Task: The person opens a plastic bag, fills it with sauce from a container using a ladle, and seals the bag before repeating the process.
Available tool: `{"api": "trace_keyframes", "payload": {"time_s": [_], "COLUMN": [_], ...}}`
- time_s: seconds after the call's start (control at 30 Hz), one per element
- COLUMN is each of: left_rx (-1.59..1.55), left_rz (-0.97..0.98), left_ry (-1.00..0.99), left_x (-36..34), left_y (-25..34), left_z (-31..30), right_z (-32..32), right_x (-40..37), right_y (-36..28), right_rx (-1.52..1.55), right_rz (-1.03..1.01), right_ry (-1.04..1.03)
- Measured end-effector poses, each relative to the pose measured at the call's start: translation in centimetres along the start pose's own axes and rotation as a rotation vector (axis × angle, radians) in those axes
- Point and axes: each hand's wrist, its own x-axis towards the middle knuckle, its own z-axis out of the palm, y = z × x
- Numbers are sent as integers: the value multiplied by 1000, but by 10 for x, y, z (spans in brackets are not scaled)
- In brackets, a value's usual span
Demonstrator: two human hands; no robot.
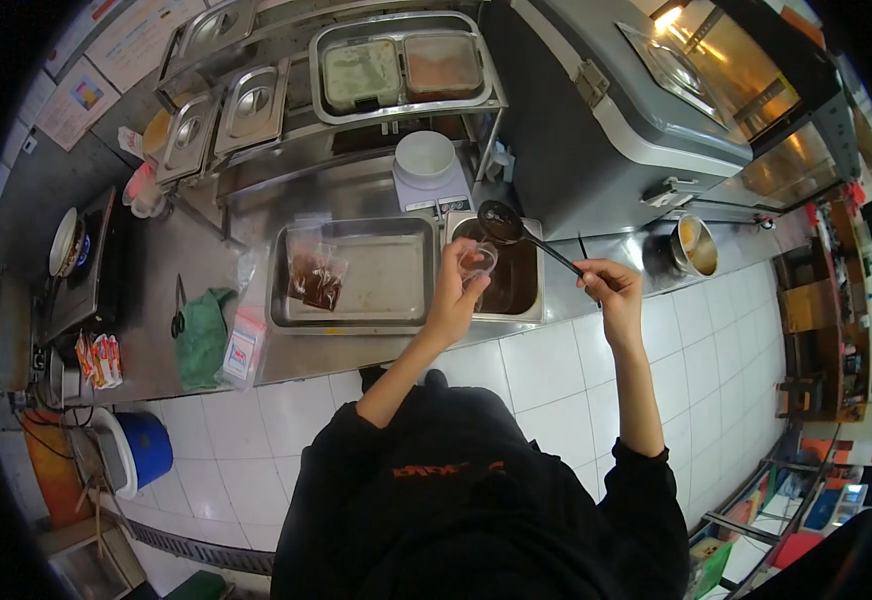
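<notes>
My left hand (456, 290) is wrapped round a small clear plastic bag or cup (480, 260); which of the two I cannot tell. It is above a deep metal container (516, 290) with dark brown contents. The fingers of my right hand (611, 292) grip the handle of a black ladle (554, 254). The ladle's bowl, with dark liquid in it, is over the container's back part, close to my left fingers. To the left, a shallow metal tray (386, 275) bears filled clear bags (317, 275) of dark brown stuff.
Behind the container, a white bowl (425, 158) stands on a scale (432, 196). A green cloth (204, 340) and black scissors (178, 316) lie at the left. A metal pot (695, 246) is at the right. A shelf above bears lidded pans (253, 103).
</notes>
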Motion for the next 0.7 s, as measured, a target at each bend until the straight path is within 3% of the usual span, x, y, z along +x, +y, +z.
{"api": "trace_keyframes", "payload": {"time_s": [0.27, 0.33, 0.37, 0.43, 0.47, 0.5, 0.57, 0.63, 0.7], "left_rx": [-43, -44, -25, -5, 61, 127, 256, 387, 446], "left_rz": [-43, -51, -28, -4, 27, 59, 94, 127, 191], "left_ry": [21, 24, 22, 17, 27, 37, 38, 40, 13], "left_x": [-3, -2, -2, -1, -1, -1, -1, 0, 2], "left_y": [0, 2, 3, 8, 10, 12, 15, 17, 18], "left_z": [-3, -3, -2, 0, 2, 4, 9, 12, 13], "right_z": [-19, -18, -17, 0, 12, 21, 48, 69, 78], "right_x": [0, 3, 1, -4, -6, -8, -14, -24, -22], "right_y": [53, 80, 86, 85, 82, 73, 42, 23, 16], "right_rx": [69, -327, -326, -1051, -1075, -1007, -675, -387, -421], "right_rz": [-13, -122, -122, -318, -366, -493, -526, -395, -419], "right_ry": [139, 226, 225, 99, 128, 104, 54, -11, -9]}}
